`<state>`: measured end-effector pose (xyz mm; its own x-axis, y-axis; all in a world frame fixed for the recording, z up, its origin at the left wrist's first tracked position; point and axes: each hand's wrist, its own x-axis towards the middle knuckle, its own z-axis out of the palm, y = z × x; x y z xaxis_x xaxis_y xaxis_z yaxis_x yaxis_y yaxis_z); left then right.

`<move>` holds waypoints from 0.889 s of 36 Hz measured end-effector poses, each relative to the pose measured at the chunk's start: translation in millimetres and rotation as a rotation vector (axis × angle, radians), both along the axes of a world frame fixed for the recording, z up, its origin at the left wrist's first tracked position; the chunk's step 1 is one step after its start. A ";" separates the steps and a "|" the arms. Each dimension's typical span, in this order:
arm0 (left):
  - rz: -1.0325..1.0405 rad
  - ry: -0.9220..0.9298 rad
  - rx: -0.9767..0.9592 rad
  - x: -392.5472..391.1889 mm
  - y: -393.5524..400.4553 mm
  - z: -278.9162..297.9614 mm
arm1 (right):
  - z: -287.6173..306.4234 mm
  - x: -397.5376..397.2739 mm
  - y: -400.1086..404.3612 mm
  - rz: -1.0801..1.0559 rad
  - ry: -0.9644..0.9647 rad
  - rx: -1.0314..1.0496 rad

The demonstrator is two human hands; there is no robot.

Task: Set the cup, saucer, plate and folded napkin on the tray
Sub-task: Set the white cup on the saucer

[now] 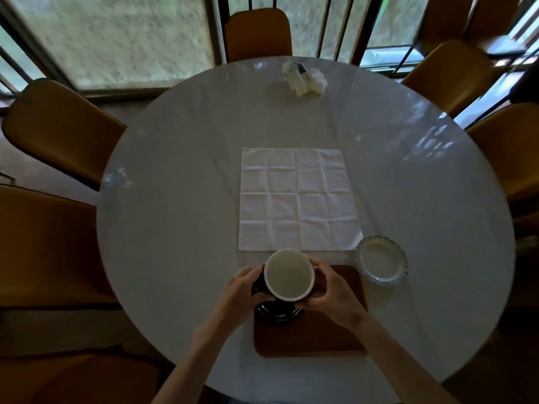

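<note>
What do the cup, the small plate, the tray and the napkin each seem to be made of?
Cup: likely glazed ceramic, dark outside, smooth cream inside with a thick rim.
Small plate: probably clear pressed glass, as its scalloped rim glints and looks see-through.
Tray: brown and matte, possibly wood or leather; unclear.
Napkin: white cloth or paper, unfolded, with crease lines in a grid.

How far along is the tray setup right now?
Done: the dark saucer sits on the brown tray. In hand: the left hand and right hand hold the cup above the saucer. Left: the glass plate and the napkin, lying unfolded, are on the table.
</note>
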<state>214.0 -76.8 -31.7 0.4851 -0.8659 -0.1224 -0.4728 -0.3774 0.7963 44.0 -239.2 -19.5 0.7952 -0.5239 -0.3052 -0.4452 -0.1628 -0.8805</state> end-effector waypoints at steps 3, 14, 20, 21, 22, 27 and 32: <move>-0.005 0.053 0.009 -5.0 7.1 -14.7 | -4.7 -6.5 6.0 0.006 0.005 0.008; 0.014 0.097 0.096 -23.0 23.1 -45.0 | -34.5 -20.2 22.6 0.022 0.052 0.061; 0.030 0.083 0.133 -26.8 27.2 -59.3 | -54.1 -21.9 28.4 0.013 0.065 0.084; 0.030 0.077 0.139 -26.9 26.9 -61.5 | -56.9 -21.8 28.6 0.015 0.068 0.083; 0.033 0.074 0.143 -27.0 26.5 -63.7 | -59.7 -21.6 28.5 0.017 0.072 0.080; 0.025 0.071 0.173 -25.0 24.3 -72.1 | -72.4 -18.8 28.5 0.014 0.093 0.070; 0.033 0.070 0.198 -21.5 21.1 -81.0 | -80.3 -14.0 28.9 -0.007 0.101 0.070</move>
